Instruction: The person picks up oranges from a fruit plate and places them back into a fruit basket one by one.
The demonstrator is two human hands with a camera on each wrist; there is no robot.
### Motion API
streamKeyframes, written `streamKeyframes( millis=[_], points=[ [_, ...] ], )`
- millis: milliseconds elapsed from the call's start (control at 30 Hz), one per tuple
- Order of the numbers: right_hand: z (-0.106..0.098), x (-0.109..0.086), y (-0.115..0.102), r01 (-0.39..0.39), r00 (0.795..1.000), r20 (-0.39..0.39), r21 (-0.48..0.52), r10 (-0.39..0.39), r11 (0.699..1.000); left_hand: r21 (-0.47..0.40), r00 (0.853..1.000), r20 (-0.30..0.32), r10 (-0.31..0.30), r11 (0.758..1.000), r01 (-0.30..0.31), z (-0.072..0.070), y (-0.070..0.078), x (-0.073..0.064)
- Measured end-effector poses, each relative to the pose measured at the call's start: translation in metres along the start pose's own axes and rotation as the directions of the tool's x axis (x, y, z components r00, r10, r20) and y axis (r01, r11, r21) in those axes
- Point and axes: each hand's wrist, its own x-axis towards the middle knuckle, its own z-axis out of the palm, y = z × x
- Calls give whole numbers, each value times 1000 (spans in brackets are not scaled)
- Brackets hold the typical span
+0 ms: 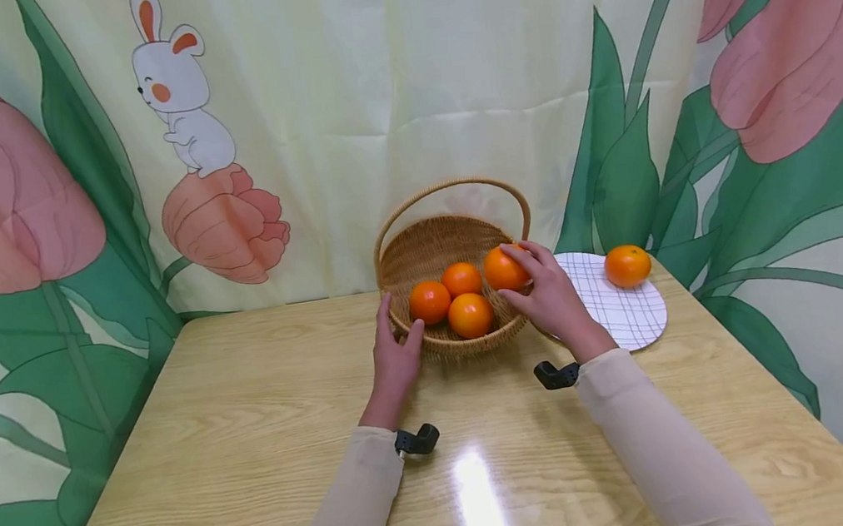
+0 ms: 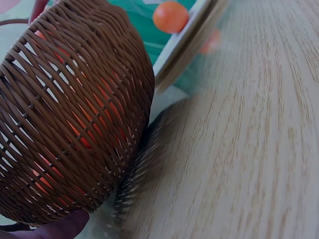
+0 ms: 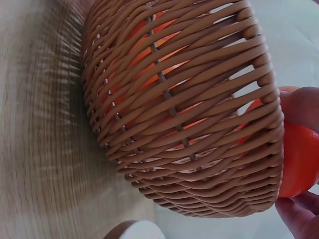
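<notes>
A brown wicker basket (image 1: 438, 241) with a tall arched handle stands at the back of the table, several oranges (image 1: 470, 315) inside it. My left hand (image 1: 396, 365) holds the basket's left front rim, and its thumb presses the weave in the left wrist view. Over the basket's right side, my right hand (image 1: 544, 290) grips an orange (image 1: 501, 269) between thumb and fingers. That orange (image 3: 300, 159) is at the rim in the right wrist view, partly hidden behind the weave and my fingers.
Right of the basket lies a round white board with a grid pattern (image 1: 614, 313), and another orange (image 1: 628, 266) sits on it. A curtain printed with tulips and a rabbit (image 1: 185, 100) hangs behind the wooden table (image 1: 267, 393).
</notes>
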Motion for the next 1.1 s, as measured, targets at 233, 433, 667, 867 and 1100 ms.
streamKeyframes(
  millis=[233,433,667,867,1100],
  points=[
    [1,3,-1,1,1000,15,-6,-1,1000,-7,1000,9,-10,1000,10,0,1,2],
    [2,0,1,-12,999,46,-5,13,1000,3,1000,11,-19,1000,19,1,0,2],
    [5,0,1,-20,998,59,-13,21,1000,1,1000,9,-11,1000,11,2,-2,2],
    [4,0,1,-13,999,50,-17,14,1000,-4,1000,11,-21,1000,21,1,-2,1],
    [4,-2,1,3,999,32,-26,-3,1000,-4,1000,9,-28,1000,28,0,-2,2]
  ],
)
